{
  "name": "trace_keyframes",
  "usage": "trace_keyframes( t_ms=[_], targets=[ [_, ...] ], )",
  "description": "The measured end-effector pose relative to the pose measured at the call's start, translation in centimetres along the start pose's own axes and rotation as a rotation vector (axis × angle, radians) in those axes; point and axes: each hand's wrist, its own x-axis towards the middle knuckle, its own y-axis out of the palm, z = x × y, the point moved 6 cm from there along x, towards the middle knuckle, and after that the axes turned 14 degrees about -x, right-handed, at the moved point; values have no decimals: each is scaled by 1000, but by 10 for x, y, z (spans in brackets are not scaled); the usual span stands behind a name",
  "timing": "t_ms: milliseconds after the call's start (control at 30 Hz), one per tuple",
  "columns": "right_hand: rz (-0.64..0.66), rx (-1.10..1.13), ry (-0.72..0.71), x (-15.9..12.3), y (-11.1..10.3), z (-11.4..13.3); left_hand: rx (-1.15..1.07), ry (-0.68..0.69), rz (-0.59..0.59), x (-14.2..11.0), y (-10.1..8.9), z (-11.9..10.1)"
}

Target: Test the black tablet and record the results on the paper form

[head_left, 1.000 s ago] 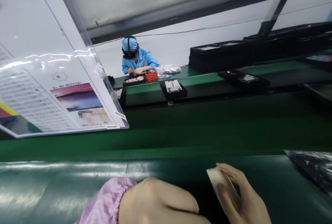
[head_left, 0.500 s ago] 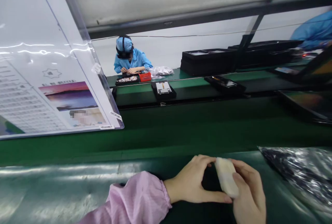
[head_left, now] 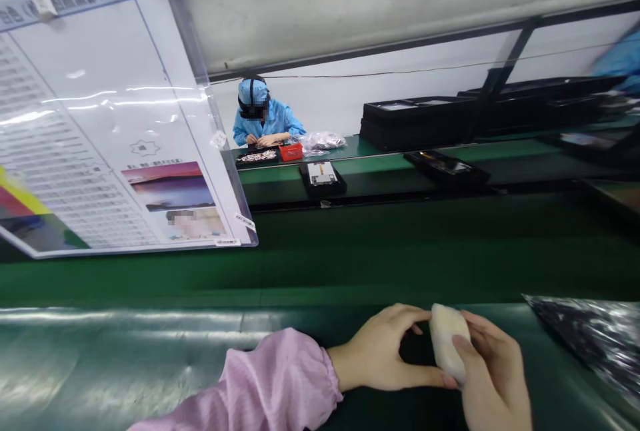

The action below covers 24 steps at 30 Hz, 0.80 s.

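Both of my hands meet low in the head view over a shiny dark green belt (head_left: 125,358). My right hand (head_left: 493,381) grips a small pale cream block (head_left: 447,341) with thumb and fingers. My left hand (head_left: 383,351), coming out of a pink sleeve (head_left: 270,384), curls towards the block, its fingertips touching the block's left edge. What lies under the hands is hidden.
A clear-covered instruction sheet (head_left: 105,131) hangs at the left. A crinkled plastic bag (head_left: 595,338) lies at the right. Further back, black trays (head_left: 323,178) sit on a green conveyor, stacked trays (head_left: 415,121) behind. A person in blue (head_left: 265,121) works at the far bench.
My left hand opened from a fist near the camera and reached out to the block in my right hand. Both hands moved further out over the belt; the view shifted slightly.
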Motion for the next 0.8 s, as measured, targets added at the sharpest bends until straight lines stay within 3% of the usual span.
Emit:
trace_keyframes(
  t_ms=[200, 800],
  targets=[
    [10, -26, 2, 0, 0, 1, -18, -108, -17, 1, -1, 9],
    [-53, -66, 87, -7, -1, 12, -39, -178, -2, -3, -5, 6]
  ],
)
